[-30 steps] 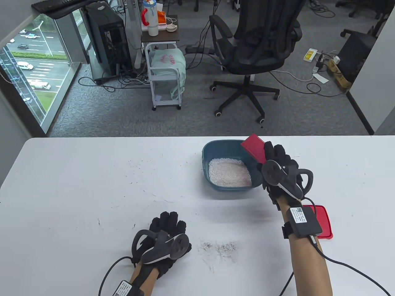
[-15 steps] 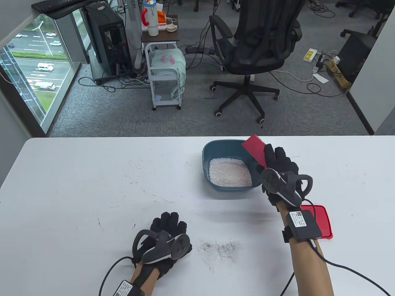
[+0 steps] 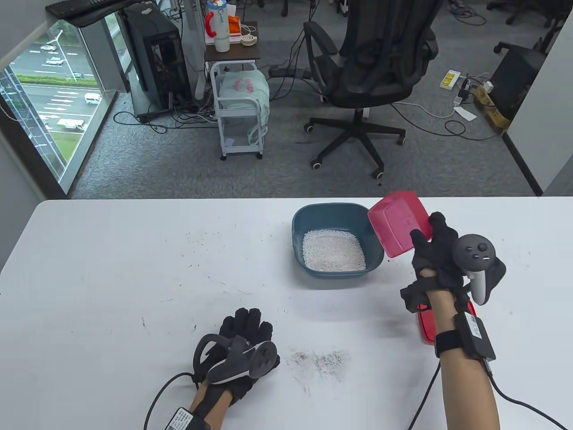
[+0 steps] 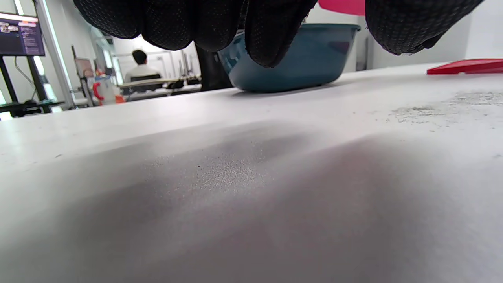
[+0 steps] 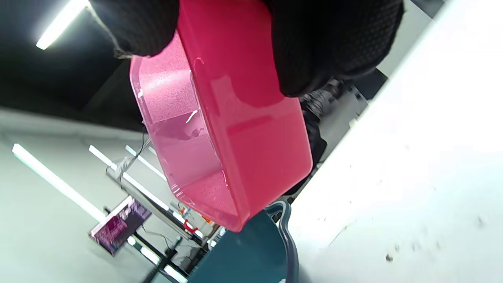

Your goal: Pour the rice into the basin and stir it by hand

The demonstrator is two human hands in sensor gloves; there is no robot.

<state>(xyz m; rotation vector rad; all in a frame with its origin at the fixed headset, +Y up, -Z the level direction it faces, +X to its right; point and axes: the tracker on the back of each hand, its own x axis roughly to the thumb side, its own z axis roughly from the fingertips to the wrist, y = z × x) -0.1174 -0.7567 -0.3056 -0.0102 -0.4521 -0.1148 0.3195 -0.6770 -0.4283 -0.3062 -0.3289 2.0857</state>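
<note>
I see the teal basin [image 3: 335, 215], rounded-square with smooth plastic walls, on the white tabletop [image 3: 134, 268] at about 1 o'clock from centre. Rice [image 3: 333, 251] lies in it as a flat, grainy white bed. My right hand [image 3: 436, 257] grips a translucent pink container [image 3: 398, 224], boxy with rounded corners, tipped on its side just at the basin's 3 o'clock rim, mouth toward the basin. A flat red lid [image 3: 427, 320] lies under that wrist. My left hand [image 3: 244, 331] rests palm down at 6 o'clock, fingers loosely curled, holding nothing. Dark gritty specks [image 3: 320, 358] dust the surface beside it.
</note>
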